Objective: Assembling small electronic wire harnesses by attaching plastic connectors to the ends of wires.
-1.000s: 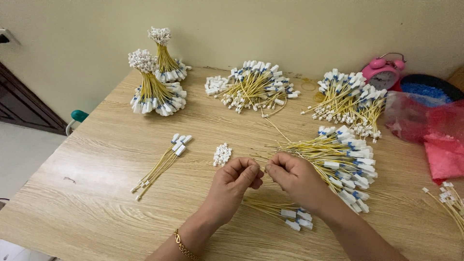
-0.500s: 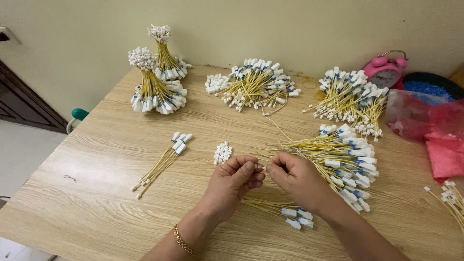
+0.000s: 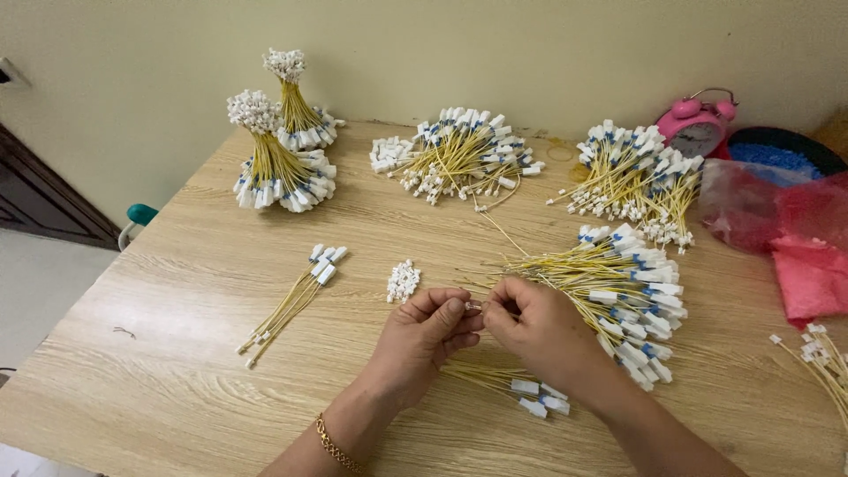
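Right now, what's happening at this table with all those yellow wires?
A person sits at a wooden table, both hands together at its middle. The left hand and right hand pinch a small white connector on a thin yellow wire between their fingers. A loose pile of wires lies beside the right hand, a small heap of white connectors near the left. Tied bundles stand at the far edge.

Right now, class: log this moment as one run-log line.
left hand: pinching small white connector | right hand: pinching yellow wire | nearby: loose wire pile, white connector heap | surface: wooden table
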